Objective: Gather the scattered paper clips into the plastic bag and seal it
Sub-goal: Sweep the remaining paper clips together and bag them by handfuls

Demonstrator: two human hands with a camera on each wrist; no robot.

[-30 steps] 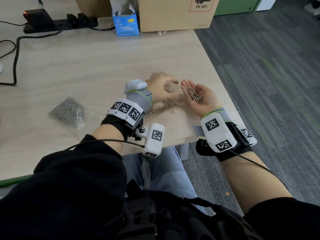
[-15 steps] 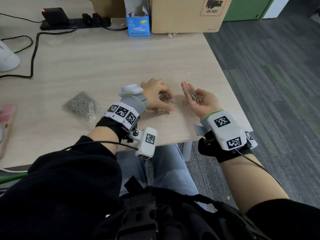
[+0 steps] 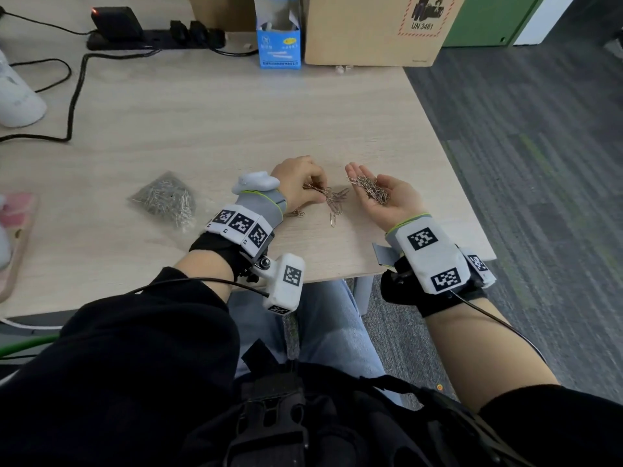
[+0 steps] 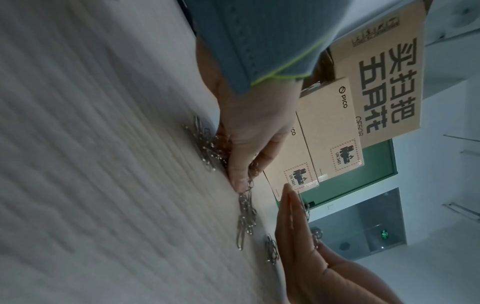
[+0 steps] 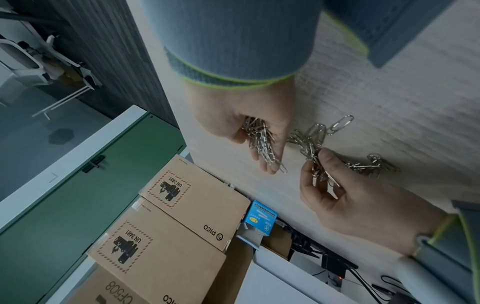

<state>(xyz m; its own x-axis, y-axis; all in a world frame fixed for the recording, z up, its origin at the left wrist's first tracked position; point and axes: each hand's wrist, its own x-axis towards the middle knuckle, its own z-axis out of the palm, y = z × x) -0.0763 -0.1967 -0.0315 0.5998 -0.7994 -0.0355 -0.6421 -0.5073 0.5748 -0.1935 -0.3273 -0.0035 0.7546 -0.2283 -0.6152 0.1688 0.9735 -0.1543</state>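
Observation:
My left hand [image 3: 303, 183] sits knuckles-up on the table and pinches a bunch of silver paper clips [image 5: 317, 164] between thumb and fingers. More loose clips [image 3: 337, 203] lie just right of it, and a few others [image 5: 371, 164] lie under its wrist. My right hand [image 3: 377, 197] lies palm up beside them, fingers relaxed, cradling a small heap of clips [image 3: 371, 192]. A clear plastic bag [image 3: 165, 200], filled with clips, lies on the table to the left of my left wrist. I cannot tell whether its mouth is sealed.
A blue carton [image 3: 278, 38] and cardboard boxes [image 3: 371, 28] stand along the table's back edge. A power strip [image 3: 151, 37] with black cables lies at the back left. The table's right edge [image 3: 448, 170] runs close past my right hand.
My left hand has closed its fingers on a bunch of clips from the pile and drawn them a little to the right. My right hand still lies palm up with its heap.

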